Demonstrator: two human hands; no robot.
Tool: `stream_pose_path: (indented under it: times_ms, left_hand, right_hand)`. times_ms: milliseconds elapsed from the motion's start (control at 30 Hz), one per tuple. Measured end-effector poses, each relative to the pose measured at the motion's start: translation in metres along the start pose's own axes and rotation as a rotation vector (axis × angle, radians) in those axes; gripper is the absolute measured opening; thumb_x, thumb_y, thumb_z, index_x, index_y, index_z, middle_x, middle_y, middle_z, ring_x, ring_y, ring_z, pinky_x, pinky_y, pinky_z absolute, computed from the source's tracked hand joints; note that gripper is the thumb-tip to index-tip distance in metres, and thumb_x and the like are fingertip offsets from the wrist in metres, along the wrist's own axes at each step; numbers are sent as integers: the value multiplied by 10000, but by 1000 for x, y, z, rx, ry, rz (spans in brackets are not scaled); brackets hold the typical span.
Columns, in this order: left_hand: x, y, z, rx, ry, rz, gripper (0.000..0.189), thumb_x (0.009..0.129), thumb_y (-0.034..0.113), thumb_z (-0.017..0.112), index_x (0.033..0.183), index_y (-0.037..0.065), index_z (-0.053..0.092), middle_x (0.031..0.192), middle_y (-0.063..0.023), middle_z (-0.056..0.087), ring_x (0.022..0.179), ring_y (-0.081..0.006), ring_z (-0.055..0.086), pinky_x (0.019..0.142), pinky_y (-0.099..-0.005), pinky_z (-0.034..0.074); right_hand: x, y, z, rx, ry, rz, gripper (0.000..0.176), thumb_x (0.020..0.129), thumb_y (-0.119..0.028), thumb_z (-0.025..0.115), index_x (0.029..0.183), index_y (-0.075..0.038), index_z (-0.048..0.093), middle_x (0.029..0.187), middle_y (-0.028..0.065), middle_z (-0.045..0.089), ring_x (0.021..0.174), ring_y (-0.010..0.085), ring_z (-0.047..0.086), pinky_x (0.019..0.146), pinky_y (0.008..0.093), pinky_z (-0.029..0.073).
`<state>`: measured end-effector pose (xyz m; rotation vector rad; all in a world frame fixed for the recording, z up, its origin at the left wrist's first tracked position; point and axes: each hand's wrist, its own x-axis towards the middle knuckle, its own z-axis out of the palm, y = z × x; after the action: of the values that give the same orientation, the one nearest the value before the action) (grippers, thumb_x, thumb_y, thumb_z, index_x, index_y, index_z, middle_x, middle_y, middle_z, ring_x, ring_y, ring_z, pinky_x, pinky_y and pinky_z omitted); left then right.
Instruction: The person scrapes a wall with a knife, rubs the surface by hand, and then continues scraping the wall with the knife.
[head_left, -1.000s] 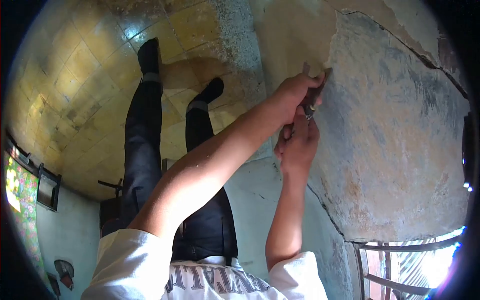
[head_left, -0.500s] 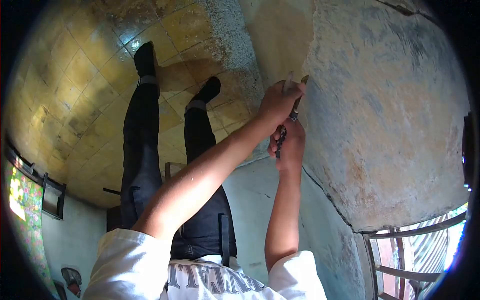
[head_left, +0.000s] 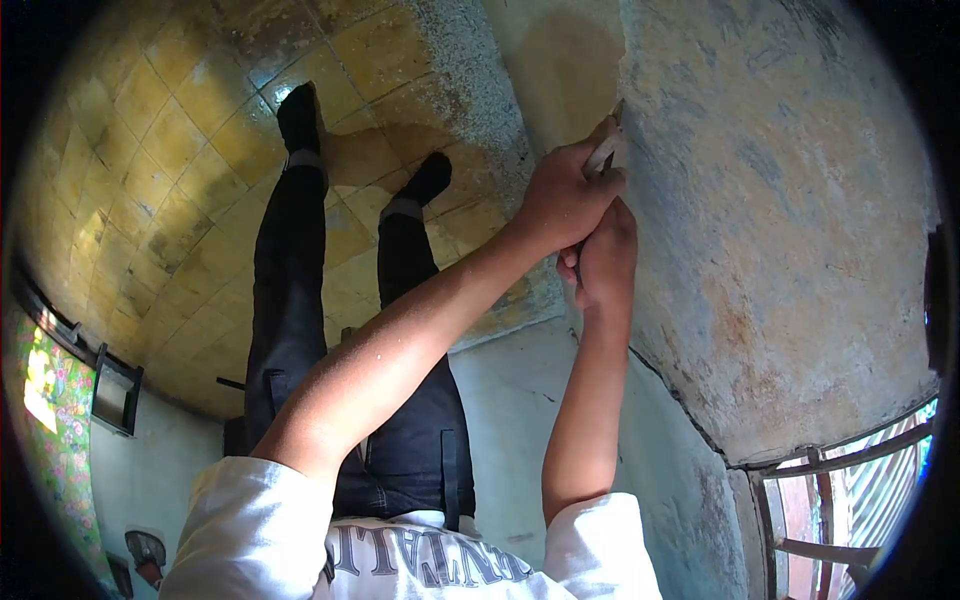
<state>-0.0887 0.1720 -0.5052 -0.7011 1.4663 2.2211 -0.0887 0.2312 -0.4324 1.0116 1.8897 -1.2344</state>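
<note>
My right hand [head_left: 608, 250] is closed around the dark handle of a narrow-bladed hand tool; the fist covers most of the handle now. Just ahead of it, my left hand [head_left: 568, 200] grips the front part of the narrow-bladed hand tool [head_left: 618, 110]. A pale, flat piece [head_left: 601, 155] shows between the left fingers, and what it is I cannot tell. The tip of the tool meets the wall [head_left: 740, 220] at the ragged edge of its patchy grey coating. Both hands are pressed close together, left forearm crossing in front of my body.
Yellow floor tiles [head_left: 210, 120] lie under my dark shoes [head_left: 298, 118], with pale crumbs [head_left: 450, 70] strewn along the wall's foot. A barred window [head_left: 830, 500] is at lower right. A floral curtain [head_left: 70, 450] hangs at left, and a fan [head_left: 145, 548] stands at lower left.
Both hands have moved up and to the right along the wall with the tool. The left hand has turned, and the dark handle is now mostly hidden.
</note>
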Motion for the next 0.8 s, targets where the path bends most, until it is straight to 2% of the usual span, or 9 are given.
stream_pose_path:
  times_ms: [67,200,267,467,533,600,667,767,800]
  left_hand:
    - [3,-6,6,-40,68,56,324,826,211,624,1009,-57,622,743,-105,635,708,-109,554,673,-307,479]
    - [8,11,-7,-38,-8,-85,255,810,199,612,834,-54,593,668,-85,604,626,-133,551,604,-320,462]
    - [11,14,-10,-16,-30,-121,254,805,202,610,774,-48,575,638,-79,590,590,-148,548,581,-335,456]
    - [16,11,-18,1,-29,-96,271,808,221,608,748,-41,574,623,-75,590,588,-145,566,556,-345,449]
    - [22,15,-13,31,-10,26,274,813,221,604,747,-43,572,620,-80,590,592,-148,571,555,-346,451]
    - [18,13,-12,35,-14,-28,273,817,216,597,739,-43,564,618,-86,589,602,-152,579,562,-351,454]
    - [32,26,-18,14,-30,-199,269,821,207,588,725,-42,550,617,-93,588,619,-156,589,578,-359,458]
    - [25,11,-17,56,-31,-46,264,832,193,580,904,-56,630,660,-134,611,656,-188,619,617,-371,480]
    - [19,6,-13,82,-9,16,294,833,186,579,1008,-48,616,696,-153,627,672,-208,628,640,-373,487]
  right_hand:
    - [1,4,-1,52,23,25,323,999,-312,363,863,-51,496,588,38,495,379,100,407,293,248,287]
    - [-11,-12,1,314,-56,135,339,1006,-339,353,864,-54,468,613,35,488,416,119,449,308,262,298]
    - [-6,-10,4,227,-49,113,348,1000,-359,351,860,-64,470,616,37,491,414,122,451,305,264,294]
    - [-11,-6,19,151,63,41,368,998,-341,352,816,-65,515,582,36,489,382,108,419,287,245,262]
    - [-3,-11,21,146,51,50,357,996,-321,350,816,-63,518,573,33,479,377,108,411,286,248,256]
    - [4,-19,11,82,31,120,340,991,-297,346,818,-61,520,565,28,463,376,108,406,287,251,251]
    - [8,-22,17,96,55,70,349,992,-310,346,824,-64,529,571,24,475,377,99,406,290,247,254]
    - [7,-9,17,147,49,41,348,993,-326,357,845,-67,536,569,22,485,384,96,416,295,244,266]
    - [-6,-5,12,190,43,60,340,993,-326,364,854,-68,537,572,22,491,387,96,421,297,243,270]
